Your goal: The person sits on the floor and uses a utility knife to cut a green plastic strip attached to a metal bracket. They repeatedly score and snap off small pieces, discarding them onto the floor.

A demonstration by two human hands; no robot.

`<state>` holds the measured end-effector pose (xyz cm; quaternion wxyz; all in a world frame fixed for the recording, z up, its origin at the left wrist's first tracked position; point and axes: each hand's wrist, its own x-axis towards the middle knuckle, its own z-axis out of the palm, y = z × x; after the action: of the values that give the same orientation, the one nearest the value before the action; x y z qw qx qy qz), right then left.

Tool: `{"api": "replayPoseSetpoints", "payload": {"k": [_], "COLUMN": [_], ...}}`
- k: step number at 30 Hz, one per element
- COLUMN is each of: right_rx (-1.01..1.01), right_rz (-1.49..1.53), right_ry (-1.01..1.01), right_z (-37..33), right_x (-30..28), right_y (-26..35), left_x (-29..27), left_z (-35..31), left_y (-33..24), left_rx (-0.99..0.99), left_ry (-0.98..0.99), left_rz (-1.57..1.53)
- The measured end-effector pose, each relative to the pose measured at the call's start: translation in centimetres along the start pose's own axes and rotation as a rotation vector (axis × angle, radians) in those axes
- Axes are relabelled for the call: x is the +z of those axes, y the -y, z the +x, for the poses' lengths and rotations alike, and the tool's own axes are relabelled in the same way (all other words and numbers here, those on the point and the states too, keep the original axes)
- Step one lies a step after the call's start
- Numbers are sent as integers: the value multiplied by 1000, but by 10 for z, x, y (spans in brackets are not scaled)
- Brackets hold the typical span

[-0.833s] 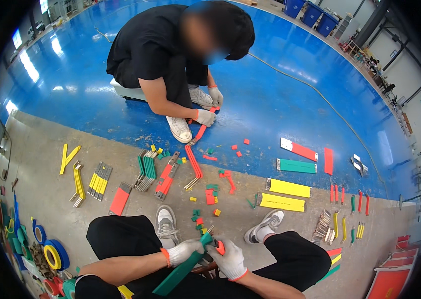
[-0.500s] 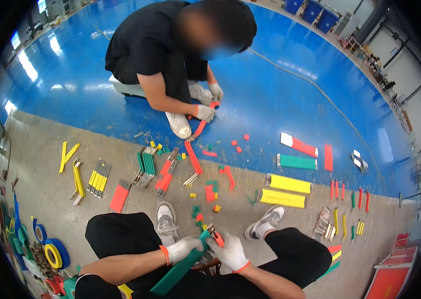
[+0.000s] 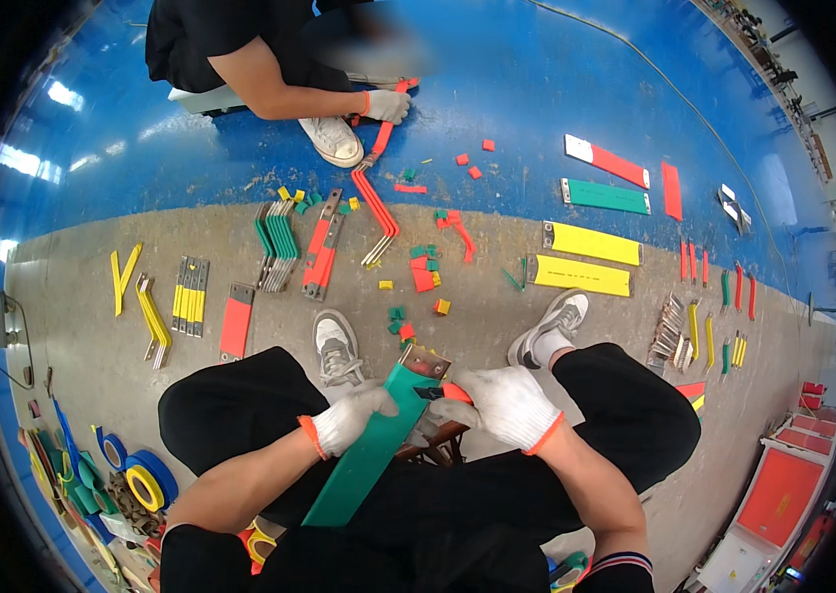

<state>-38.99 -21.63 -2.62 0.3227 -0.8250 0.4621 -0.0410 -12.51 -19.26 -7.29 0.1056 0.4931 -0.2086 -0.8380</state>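
Low in front of me, a flat metal bar in a green sleeve (image 3: 366, 463) slants upward to the right. Its upper end is bare metal with holes. My left hand (image 3: 352, 419), in a white glove, is closed around the sleeve's left edge below that bare end. My right hand (image 3: 515, 403), also gloved, is closed on a red utility knife (image 3: 456, 392). The knife's dark blade points left and lies close to the bar's right edge; whether it touches is unclear. Small green and red sleeve scraps (image 3: 399, 326) lie on the floor just beyond the bar.
Across from me a crouching person's gloved hand (image 3: 389, 106) holds a red-sleeved bar. Bent green-sleeved bars (image 3: 277, 242) and a wide red-sleeved bar (image 3: 237, 321) lie left; wide yellow-sleeved bars (image 3: 581, 275) lie right. Tape rolls (image 3: 144, 486) stand far left, a red-and-white cabinet (image 3: 776, 494) far right.
The view has tilted down. The bar's metal end now shows bare, with the green sleeve below it. My right hand and knife have shifted from the bar's tip to beside its right edge.
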Motion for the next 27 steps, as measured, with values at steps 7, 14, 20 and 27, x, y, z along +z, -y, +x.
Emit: {"api": "replayPoseSetpoints", "payload": {"k": [7,14,20,27], "right_rx": [17,1,-21,-42], "right_rz": [-88,-146,-150,-157], "right_ry": [-28,-25,-61,-79], "right_z": [-4,-4,-5,-5], "right_x": [3,-2,-4,-7], "right_y": [-8,-9,-10,-7], "left_x": [14,3,14,21], "left_z": [-5,8,-2,-12], "left_y": [-21,-3,-20,-30], "left_rx": [-16,4,-42,-45], "left_ry": [118,85,117,82], "left_rz": [-148,-96,-98,-83]}}
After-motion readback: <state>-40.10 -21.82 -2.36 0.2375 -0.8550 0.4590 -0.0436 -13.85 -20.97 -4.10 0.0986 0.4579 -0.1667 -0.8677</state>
